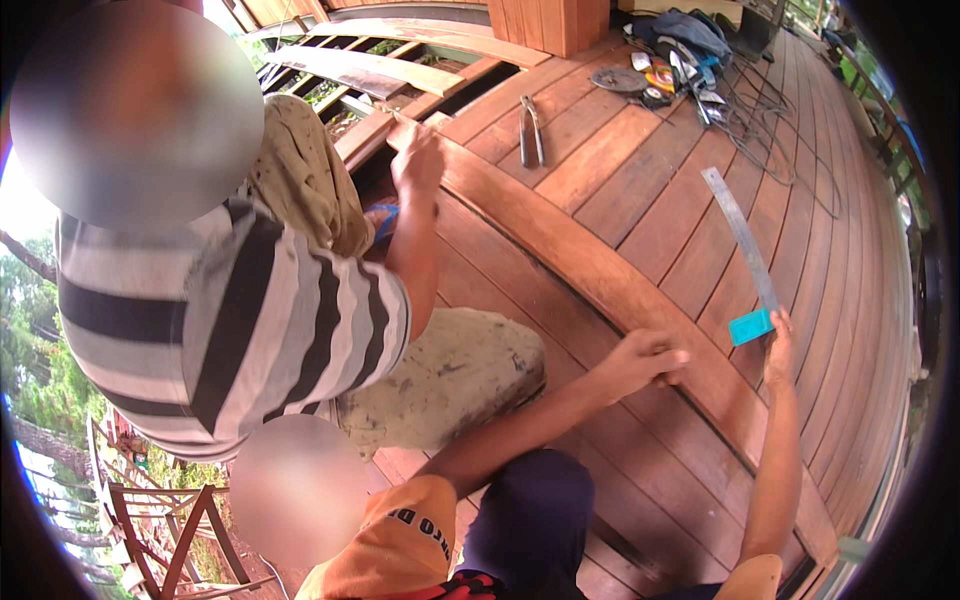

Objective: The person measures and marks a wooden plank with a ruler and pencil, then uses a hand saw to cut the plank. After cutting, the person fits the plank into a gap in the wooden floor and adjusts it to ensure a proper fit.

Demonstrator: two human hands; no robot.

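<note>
My right hand [780, 352] is closed around the teal handle of a try square [752, 327], whose long metal blade [738, 225] points away over the deck boards. Over the long edge board [600, 270], my left hand [642, 364] is held with its fingers curled together; whatever they hold, if anything, cannot be made out. To my left, a person in a striped shirt [230, 320] crouches on the deck. That person's closed hand [417, 160] is at the far end of the edge board.
Pincers [531, 132] lie on the boards ahead. Farther right are a pile of power tools and a bag [685, 50], a round disc [620, 80] and loose cable [760, 140]. Open joists [400, 75] show at far left, near a wooden post [550, 25].
</note>
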